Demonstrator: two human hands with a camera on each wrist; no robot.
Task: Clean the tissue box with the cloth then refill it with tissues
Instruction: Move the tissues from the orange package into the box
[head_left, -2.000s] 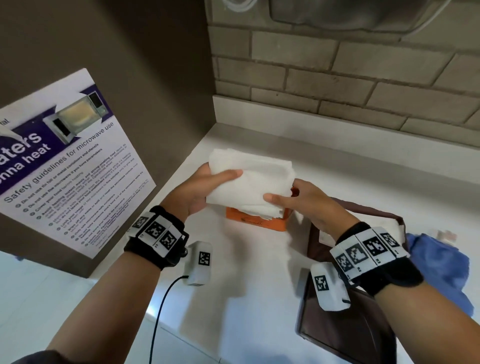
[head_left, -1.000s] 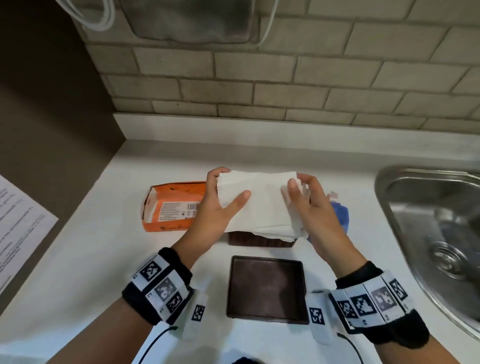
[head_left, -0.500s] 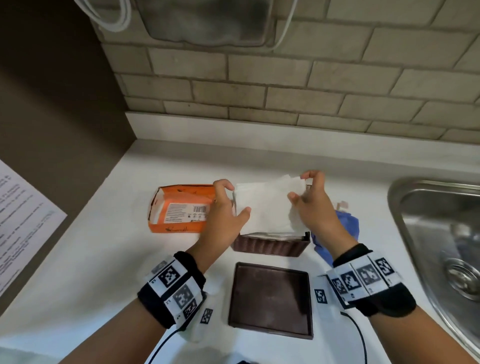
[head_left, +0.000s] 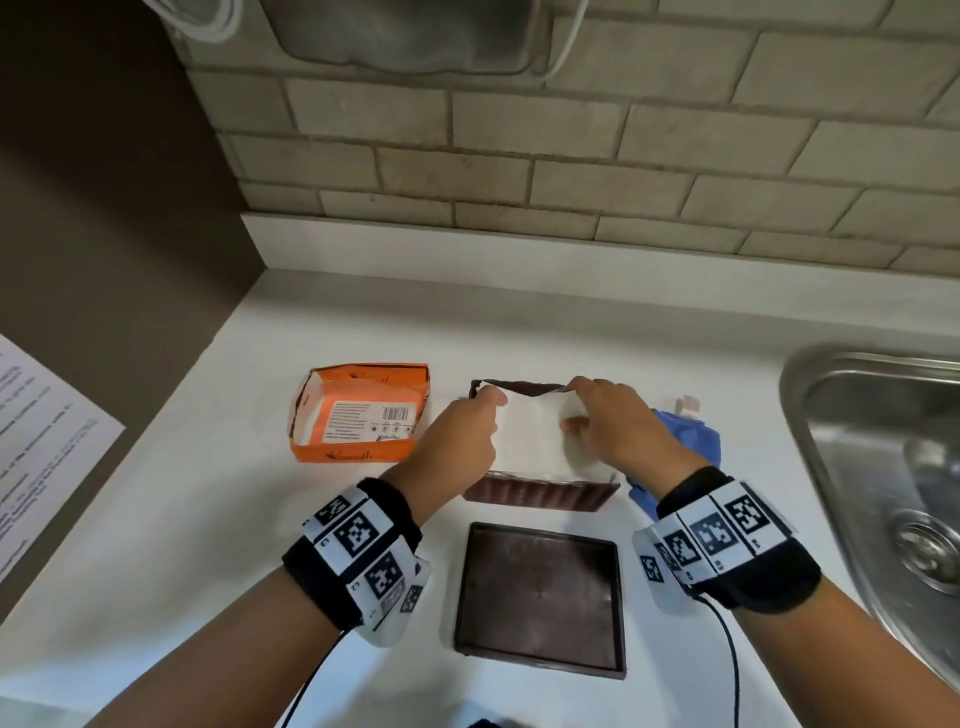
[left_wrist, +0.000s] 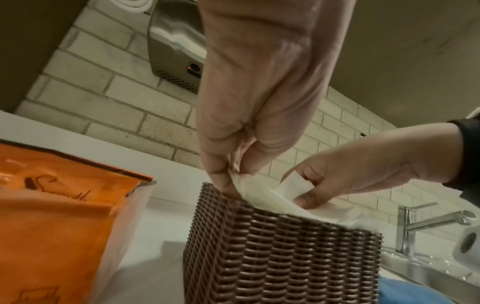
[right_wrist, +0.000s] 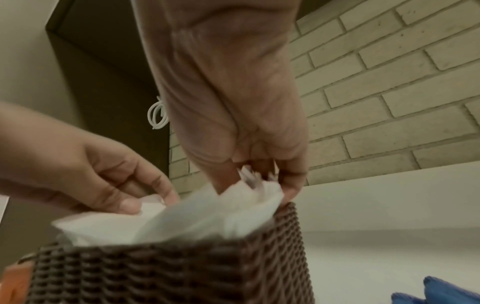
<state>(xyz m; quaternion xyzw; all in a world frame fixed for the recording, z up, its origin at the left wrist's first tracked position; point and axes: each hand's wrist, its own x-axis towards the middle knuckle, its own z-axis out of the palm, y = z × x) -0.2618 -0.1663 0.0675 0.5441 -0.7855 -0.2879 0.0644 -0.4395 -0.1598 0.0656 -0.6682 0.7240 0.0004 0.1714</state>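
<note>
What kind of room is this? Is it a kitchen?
Probably a shared kitchen or pantry, perhaps at a workplace. There is a steel sink set in a white counter, a brick-tile wall behind, and a printed notice on the side panel.

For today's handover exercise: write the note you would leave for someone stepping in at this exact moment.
Left hand: pinches the tissues at the box's left end.
Right hand: pinches their right end.
Tissues: partly down in the woven box, top edges above the rim.
Lid: flat on the counter, in front of the box.
Orange packet: open, left of the box.
Blue cloth: right of the box.
Done: tissues out of the packet.
Left: seat the stack, fit the lid.
</note>
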